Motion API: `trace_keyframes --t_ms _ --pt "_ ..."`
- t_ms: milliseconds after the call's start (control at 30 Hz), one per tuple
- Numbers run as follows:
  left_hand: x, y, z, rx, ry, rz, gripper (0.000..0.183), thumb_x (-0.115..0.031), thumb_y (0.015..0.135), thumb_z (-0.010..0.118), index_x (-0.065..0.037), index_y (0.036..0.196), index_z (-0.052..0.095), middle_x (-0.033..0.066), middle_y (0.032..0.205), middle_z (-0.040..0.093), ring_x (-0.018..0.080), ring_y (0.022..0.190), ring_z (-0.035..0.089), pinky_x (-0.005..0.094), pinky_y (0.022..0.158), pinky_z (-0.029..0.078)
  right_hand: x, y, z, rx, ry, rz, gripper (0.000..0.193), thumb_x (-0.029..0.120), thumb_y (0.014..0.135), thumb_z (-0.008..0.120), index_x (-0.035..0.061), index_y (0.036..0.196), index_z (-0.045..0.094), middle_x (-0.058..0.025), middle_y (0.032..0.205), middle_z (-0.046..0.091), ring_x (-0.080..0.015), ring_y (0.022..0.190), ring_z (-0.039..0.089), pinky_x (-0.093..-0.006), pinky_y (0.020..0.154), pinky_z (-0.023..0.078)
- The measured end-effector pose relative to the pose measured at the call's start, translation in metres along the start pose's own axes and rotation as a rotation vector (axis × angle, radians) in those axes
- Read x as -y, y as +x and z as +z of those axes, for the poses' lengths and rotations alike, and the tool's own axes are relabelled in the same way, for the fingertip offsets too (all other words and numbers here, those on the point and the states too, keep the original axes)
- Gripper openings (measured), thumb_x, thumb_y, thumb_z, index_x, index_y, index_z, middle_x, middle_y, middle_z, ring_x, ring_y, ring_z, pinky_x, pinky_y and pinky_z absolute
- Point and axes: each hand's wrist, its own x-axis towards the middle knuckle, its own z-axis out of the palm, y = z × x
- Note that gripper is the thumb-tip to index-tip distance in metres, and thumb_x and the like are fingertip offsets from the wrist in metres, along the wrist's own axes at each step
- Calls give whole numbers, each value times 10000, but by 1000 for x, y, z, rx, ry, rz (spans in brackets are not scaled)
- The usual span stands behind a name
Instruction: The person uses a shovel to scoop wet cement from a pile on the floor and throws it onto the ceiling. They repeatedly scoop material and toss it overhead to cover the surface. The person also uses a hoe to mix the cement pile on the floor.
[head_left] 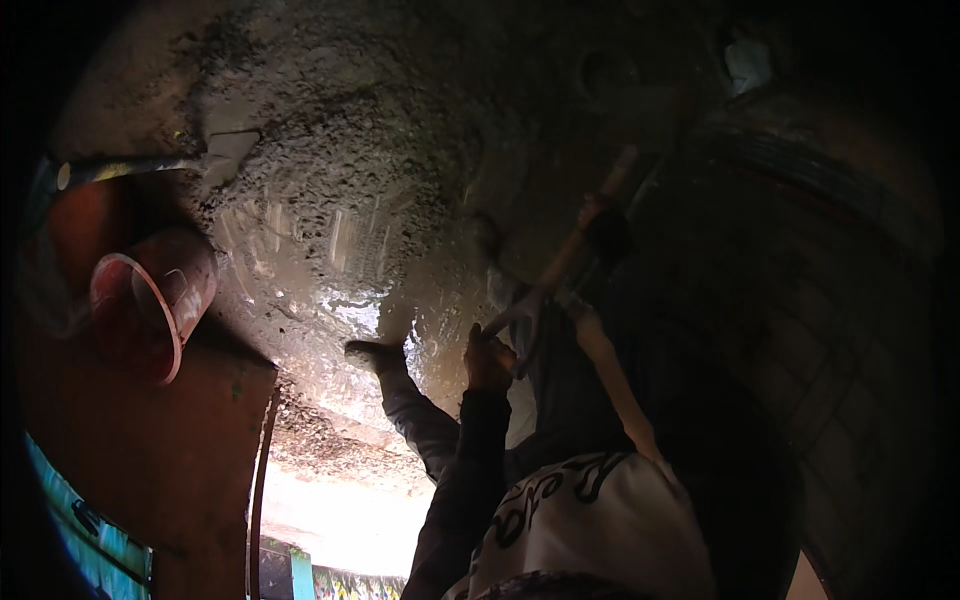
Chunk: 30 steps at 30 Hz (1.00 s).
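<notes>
My left hand [488, 362] is closed around the forked end grip of a long-handled tool, probably a shovel. Its wooden shaft [568, 257] slants up and away to the right. Farther along, my right hand [593, 210] wraps the shaft near a dark sleeve, dim but discernible. The tool's far end fades into shadow, so I cannot make out a blade. Wet grey mortar-like mix [345, 190] spreads over the ground ahead and to the left, lumpy at the back and smeared shiny nearer me. My shod foot [370, 354] stands at its near edge.
A reddish bucket [180, 280] lies tipped at the left by a brown panel [150, 430]. Beyond it, another tool's blade [228, 155] rests at the mix's edge, its handle [125, 172] pointing left. A pale brown strip [620, 390] runs beside my legs. Deep shadow covers the right.
</notes>
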Motion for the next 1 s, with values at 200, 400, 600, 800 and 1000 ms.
trace_keyframes --t_ms 200,400,600,800,1000 --pt "-8 -41 -60 -63 154 148 380 -442 951 474 -111 770 518 -8 540 400 135 446 431 294 430 371 -23 -55 16 54 -153 -54 202 251 843 623 79 862 519 -73 683 534 -236 619 553 -396 550 482" --pt "-44 -135 -210 -384 450 501 311 -365 922 569 -84 791 539 -3 557 415 119 447 406 278 427 377 -203 -126 33 494 66 -177 229 149 829 636 42 966 488 -100 750 521 -263 671 568 -446 676 510" --pt "-71 -300 -386 -966 734 753 229 -188 828 613 20 916 573 18 615 461 141 489 455 299 453 417 -384 -342 213 335 -64 611 124 91 836 552 64 917 462 -84 724 501 -237 634 553 -439 645 524" --pt "-51 -409 -505 -1324 660 838 277 -224 907 515 -8 734 529 14 601 424 109 472 427 264 383 320 -573 -440 243 318 -246 969 219 140 819 583 45 980 470 -108 818 523 -269 715 573 -484 762 542" --pt "-95 -396 -485 -1425 857 1007 343 -298 880 562 -97 633 434 -25 515 322 73 391 332 237 374 258 -650 -442 247 301 -196 1044 267 168 811 580 31 1004 456 -119 835 508 -285 735 583 -493 720 552"
